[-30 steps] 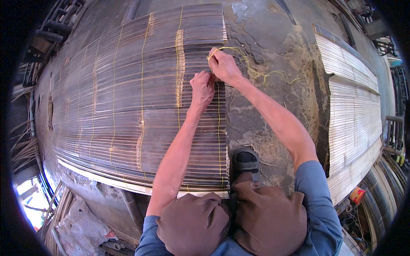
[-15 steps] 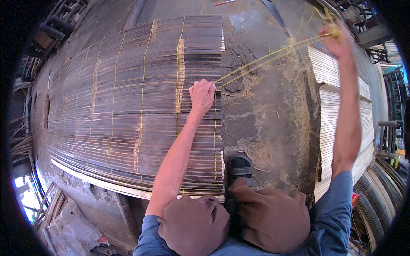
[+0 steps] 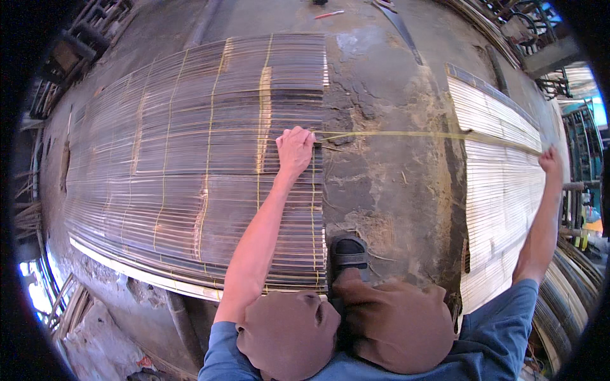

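A wide mat of thin dark slats [image 3: 235, 152], crossed by rows of yellow twine, lies on the floor to my left. At its right edge my left hand [image 3: 295, 151] is closed, pinching the slat ends where the yellow twine [image 3: 394, 134] leaves the mat. That twine runs taut in flat strands across the floor gap to the far right. There my right hand [image 3: 551, 160], arm stretched out, is closed around its end, above a second, pale slatted mat [image 3: 502, 190].
My sandalled foot [image 3: 349, 253] stands between the mats. A curved blade [image 3: 401, 32] and a red pen-like tool [image 3: 329, 14] lie on the far floor. Bundled slats [image 3: 556, 298] are stacked at the lower right, and racks [image 3: 578, 133] stand at the right edge.
My right hand has swept outward and down to the far right, drawing the loose twine into a straight line. My left hand stays at the mat's edge.
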Motion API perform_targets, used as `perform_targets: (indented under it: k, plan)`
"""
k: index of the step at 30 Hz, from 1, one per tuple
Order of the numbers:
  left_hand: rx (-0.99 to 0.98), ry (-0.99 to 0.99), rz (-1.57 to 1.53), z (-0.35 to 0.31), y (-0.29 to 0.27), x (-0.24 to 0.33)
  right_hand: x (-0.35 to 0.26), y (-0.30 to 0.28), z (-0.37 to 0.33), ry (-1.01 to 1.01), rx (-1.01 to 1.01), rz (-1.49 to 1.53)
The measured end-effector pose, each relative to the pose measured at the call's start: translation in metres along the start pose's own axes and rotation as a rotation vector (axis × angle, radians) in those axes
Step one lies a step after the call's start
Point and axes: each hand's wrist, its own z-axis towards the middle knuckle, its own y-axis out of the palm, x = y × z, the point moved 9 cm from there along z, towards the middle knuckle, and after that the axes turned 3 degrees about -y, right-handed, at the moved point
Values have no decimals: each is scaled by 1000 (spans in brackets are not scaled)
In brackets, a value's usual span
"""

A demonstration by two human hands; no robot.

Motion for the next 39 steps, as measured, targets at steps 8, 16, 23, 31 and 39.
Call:
perform_targets:
  k: [8, 16, 23, 31, 39]
  plan:
    - [-48, -23, 62, 7, 5, 2, 234, -72, -135, 77, -176, -302]
    - [49, 16, 61, 2, -5, 7, -265, 47, -150, -546, -41, 386]
    - [2, 36, 10, 1, -7, 9, -678, 67, -286, -1036, -577, 675]
    - [-12, -8, 88, -1, 8, -2, -323, -38, -156, -591, -412, 884]
    - [-62, -27, 117, 3, 9, -2, 196, -328, -137, -253, 792, -66]
